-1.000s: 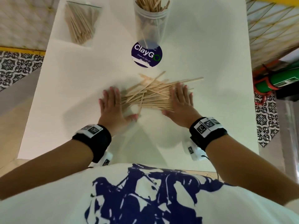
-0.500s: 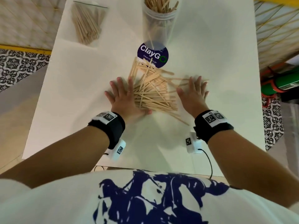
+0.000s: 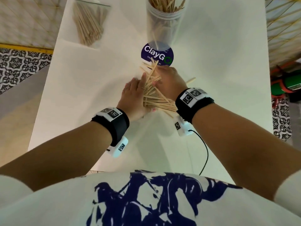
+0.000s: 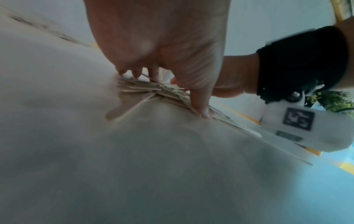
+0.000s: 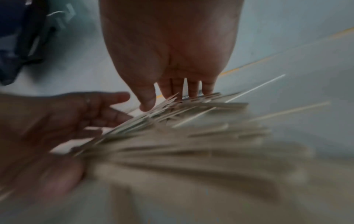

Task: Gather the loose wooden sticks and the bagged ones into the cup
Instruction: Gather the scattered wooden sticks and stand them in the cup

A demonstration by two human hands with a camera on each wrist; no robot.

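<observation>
- Landmark for everything here is the purple ClayGo sticker point(image 3: 157, 53) on the white table point(image 3: 211, 79).
- The loose sticks point(image 3: 153, 93) sit in a messy pile just on my side of the sticker, with a few tips reaching onto its near edge. One stray stick point(image 3: 190, 80) pokes out to the right of the pile.
- My left hand point(image 3: 134, 97) is pressed against the left side of the pile, fingers straight and together, pointing toward the sticker. In the left wrist view the fingertips point(image 4: 205, 113) rest down on the sticks, nothing curled round them.
- My right hand point(image 3: 169, 80) is on the right side of the pile, closer to the sticker. Right wrist view shows its fingers point(image 5: 192, 89) extended and touching the top of the sticks, so flat too, not grabbing.
- So the pile is squeezed between two flat palms.
- The clear cup point(image 3: 164, 23) stands on the far edge of the sticker and already has sticks in it.
- The bagged sticks point(image 3: 88, 22) lie on the table well to the left of the sticker, at the far side.
</observation>
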